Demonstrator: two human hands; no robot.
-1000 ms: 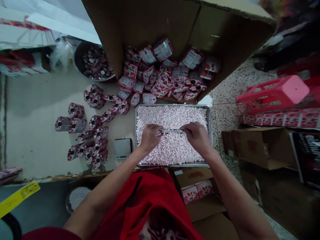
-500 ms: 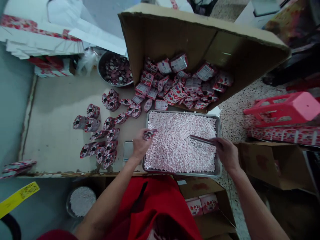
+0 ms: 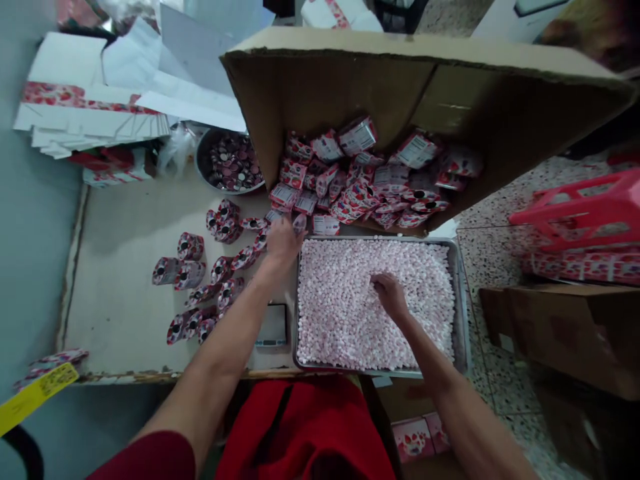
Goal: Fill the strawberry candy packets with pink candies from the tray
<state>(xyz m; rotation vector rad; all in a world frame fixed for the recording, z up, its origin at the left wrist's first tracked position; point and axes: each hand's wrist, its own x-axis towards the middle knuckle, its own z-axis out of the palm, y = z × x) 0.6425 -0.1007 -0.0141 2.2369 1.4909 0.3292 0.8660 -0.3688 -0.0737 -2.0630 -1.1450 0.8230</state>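
A metal tray (image 3: 463, 300) full of small pink-and-white candies (image 3: 345, 307) sits on the table in front of me. My right hand (image 3: 389, 293) rests on the candies near the tray's middle. Its fingers curl down into them, and what they hold is hidden. My left hand (image 3: 283, 241) reaches past the tray's far left corner, fingers closed at a red-and-white pouch (image 3: 301, 223). Many more such pouches (image 3: 370, 180) spill from a big cardboard box (image 3: 350, 80) lying on its side behind the tray.
Several pouches (image 3: 200, 293) lie in rows left of the tray, with a small scale (image 3: 273, 327) beside it. A metal bowl of round pieces (image 3: 233, 160) stands at the back. Flat cartons (image 3: 90, 113) are stacked far left. A pink stool (image 3: 585, 213) and brown boxes (image 3: 560, 327) stand right.
My hands parted from the middle of the tray. The left one carried a pouch up and left to the pile. The right hand went right with a thin metal tool, then back onto the candies.
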